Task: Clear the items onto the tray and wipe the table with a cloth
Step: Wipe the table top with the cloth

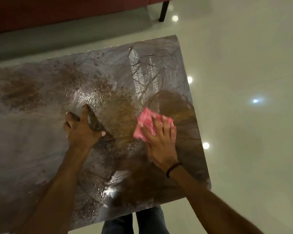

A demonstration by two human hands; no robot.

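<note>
A glossy glass table point(32, 135) with a brown and grey mottled pattern fills most of the head view. Wet streaks and smears show across its far half. My right hand point(161, 139) presses flat on a folded pink cloth point(146, 123) near the table's right side, fingers spread over it. My left hand point(82, 128) rests on the glass to the left of the cloth, fingertips touching the surface, holding nothing. No tray and no loose items are in view.
A dark red sofa point(57, 10) with a black leg point(164, 10) stands beyond the table's far edge. Pale glossy floor tiles point(243, 81) with light reflections lie to the right. My legs point(142, 223) show below the table's near edge.
</note>
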